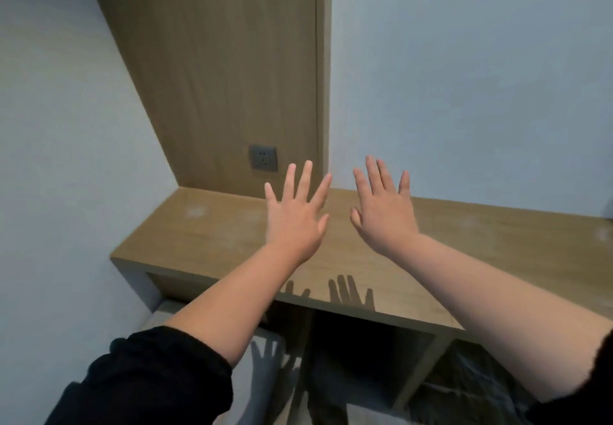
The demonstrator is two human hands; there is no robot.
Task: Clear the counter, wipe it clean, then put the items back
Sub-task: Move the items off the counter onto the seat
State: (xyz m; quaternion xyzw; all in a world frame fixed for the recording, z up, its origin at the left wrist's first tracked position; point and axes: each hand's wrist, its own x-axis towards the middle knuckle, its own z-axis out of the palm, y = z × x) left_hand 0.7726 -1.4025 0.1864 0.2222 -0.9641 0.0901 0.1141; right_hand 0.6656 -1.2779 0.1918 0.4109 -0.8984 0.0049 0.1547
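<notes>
A light wooden counter (205,242) runs from the left wall to the right edge of the view, with faint pale smudges on its surface. My left hand (297,215) and my right hand (384,215) are both held out above the counter's middle, backs up, fingers straight and spread. Neither hand holds anything. Their shadows fall on the counter's front edge. No loose items show on the visible counter top.
A wooden wall panel (225,76) rises behind the counter, with a grey wall socket (263,158) low on it. White walls stand to the left and behind at the right. Open compartments (365,358) lie under the counter. A dark object's edge (609,205) shows at far right.
</notes>
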